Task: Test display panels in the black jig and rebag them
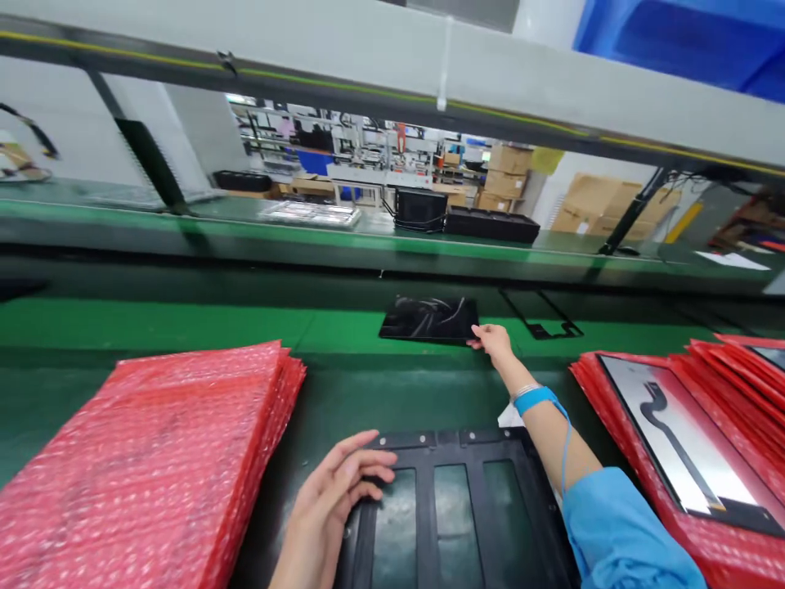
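Observation:
A glossy black screen panel (429, 319) lies flat on the green strip at the far side of the bench. My right hand (491, 339) reaches out to its near right corner, with the fingers pinched on that edge. A blue wrist strap with a cord circles my right wrist. My left hand (347, 483) hovers at the upper left corner of a black slotted frame (426, 507), its fingers spread and curved, holding nothing. Whether those fingertips touch the frame I cannot tell.
A stack of red bubble-wrap bags (153, 442) stands on the left. More red bags (729, 409) lie on the right, with a silver-backed panel (687, 442) on top. A thin black bracket (545, 319) lies beyond my right hand. Overhead runs a grey shelf beam (343, 57).

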`<action>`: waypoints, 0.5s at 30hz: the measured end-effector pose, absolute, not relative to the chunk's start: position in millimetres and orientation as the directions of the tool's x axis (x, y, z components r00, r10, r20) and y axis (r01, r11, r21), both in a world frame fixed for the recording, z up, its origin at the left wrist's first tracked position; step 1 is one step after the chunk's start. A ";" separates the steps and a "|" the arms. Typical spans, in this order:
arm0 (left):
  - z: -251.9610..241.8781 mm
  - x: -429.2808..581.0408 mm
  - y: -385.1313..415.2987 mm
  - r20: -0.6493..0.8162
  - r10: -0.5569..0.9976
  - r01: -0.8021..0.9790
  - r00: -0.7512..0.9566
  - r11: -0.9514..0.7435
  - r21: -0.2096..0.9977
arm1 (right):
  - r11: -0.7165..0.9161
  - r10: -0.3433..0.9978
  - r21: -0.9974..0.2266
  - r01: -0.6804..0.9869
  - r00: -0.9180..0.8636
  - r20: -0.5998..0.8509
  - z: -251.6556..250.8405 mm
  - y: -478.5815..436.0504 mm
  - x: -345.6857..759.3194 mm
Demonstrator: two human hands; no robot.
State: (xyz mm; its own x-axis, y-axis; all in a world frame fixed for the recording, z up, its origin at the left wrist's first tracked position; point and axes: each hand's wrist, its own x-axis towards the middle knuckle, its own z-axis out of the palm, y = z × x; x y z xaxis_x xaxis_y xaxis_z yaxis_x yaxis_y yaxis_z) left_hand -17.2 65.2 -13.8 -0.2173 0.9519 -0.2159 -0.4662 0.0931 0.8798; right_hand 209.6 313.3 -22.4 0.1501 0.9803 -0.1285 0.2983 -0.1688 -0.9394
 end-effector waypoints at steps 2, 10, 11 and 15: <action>-15.0 -18.1 64.7 -0.221 0.956 -0.483 -0.194 0.104 0.869 | -0.200 0.952 -0.843 0.500 0.303 -0.046 -24.3 317.7 228.5; -27.9 -29.2 69.4 -0.246 0.969 -0.506 -0.033 0.196 0.840 | -0.324 0.874 -0.440 0.838 0.443 0.201 -50.1 332.0 284.8; -29.0 -30.3 69.6 -0.238 0.971 -0.506 -0.021 0.195 0.840 | -0.332 0.881 -0.403 0.853 0.433 0.191 -52.9 334.9 287.0; -27.6 -29.3 66.9 -0.224 0.974 -0.490 -0.013 0.189 0.851 | -0.340 0.919 -0.299 0.892 0.382 0.094 -52.5 342.0 287.7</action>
